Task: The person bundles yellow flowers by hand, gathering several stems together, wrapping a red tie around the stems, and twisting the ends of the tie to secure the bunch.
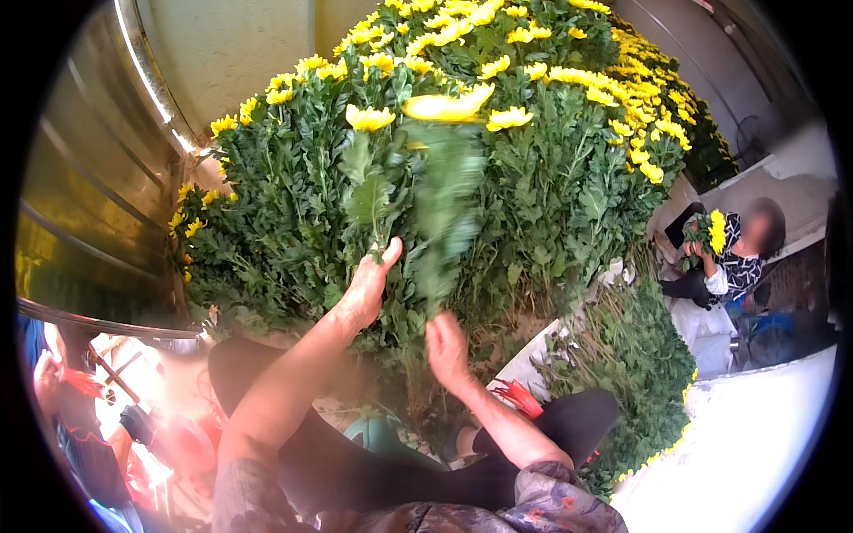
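My left hand (368,283) is closed around the lower stem of a yellow chrysanthemum (370,200), held upright with its leaves above my thumb. To its right, my right hand (448,348) grips the stem end of another chrysanthemum (448,180). Motion blurs that one's leaves and yellow bloom, so I cannot tell whether it is a single stem. Behind both hands stands a dense bank of long-stemmed yellow chrysanthemums (286,166), blooms at the top and leafy stems below.
Leafy cut stems (646,373) lie in a pile at right, near red strips (520,398) by my knee. A person (723,266) there holds yellow flowers. A shiny metal panel (100,180) curves along the left. Another person's hand (50,373) is at lower left.
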Motion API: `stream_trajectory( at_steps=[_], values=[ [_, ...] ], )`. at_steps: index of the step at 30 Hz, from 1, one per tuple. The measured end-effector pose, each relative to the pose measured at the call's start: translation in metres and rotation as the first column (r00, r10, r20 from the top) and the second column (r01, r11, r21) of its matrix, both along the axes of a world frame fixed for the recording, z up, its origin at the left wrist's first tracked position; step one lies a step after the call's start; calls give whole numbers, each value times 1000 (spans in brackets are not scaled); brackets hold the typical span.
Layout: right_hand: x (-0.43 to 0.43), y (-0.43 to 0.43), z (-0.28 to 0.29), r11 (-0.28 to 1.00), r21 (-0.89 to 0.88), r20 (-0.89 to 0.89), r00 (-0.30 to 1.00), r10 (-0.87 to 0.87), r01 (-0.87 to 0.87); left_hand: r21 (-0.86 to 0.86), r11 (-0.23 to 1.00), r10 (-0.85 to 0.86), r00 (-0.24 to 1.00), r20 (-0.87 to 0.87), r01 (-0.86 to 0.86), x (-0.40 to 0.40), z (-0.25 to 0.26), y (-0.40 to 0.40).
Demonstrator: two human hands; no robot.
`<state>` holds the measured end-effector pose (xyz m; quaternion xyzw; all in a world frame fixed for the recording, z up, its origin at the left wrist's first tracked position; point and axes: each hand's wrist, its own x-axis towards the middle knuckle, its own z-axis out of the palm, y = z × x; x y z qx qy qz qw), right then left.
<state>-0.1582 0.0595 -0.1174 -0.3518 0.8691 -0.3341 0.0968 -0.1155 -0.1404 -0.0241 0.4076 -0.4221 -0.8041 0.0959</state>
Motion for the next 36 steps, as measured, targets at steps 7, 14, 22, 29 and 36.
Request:
stream_trajectory(
  at_steps=[7, 14, 22, 29, 36],
  values=[
    [-38, -26, 34, 858, -62, -359, 813, 458, -511, 107, 991, 97, 978, -184, -78, 24, 23, -8],
    [-266, -18, 15, 888, 18, -461, 792, -401, 460, 110, 979, 188, 970, -155, -173, 13, 22, -6],
    [-148, -51, 119, 921, -233, 5, 947, -320, 312, 165, 983, 110, 970, -216, -75, 27, 23, -19],
    [-4, -59, 82, 982, -150, 58, 990, 129, -119, 235, 972, 90, 933, -349, -6, 16, 17, -4],
    [-17, -69, 45, 990, -132, 36, 998, 59, -54, 152, 987, -10, 961, -276, 54, 22, 7, -9]
  ],
)
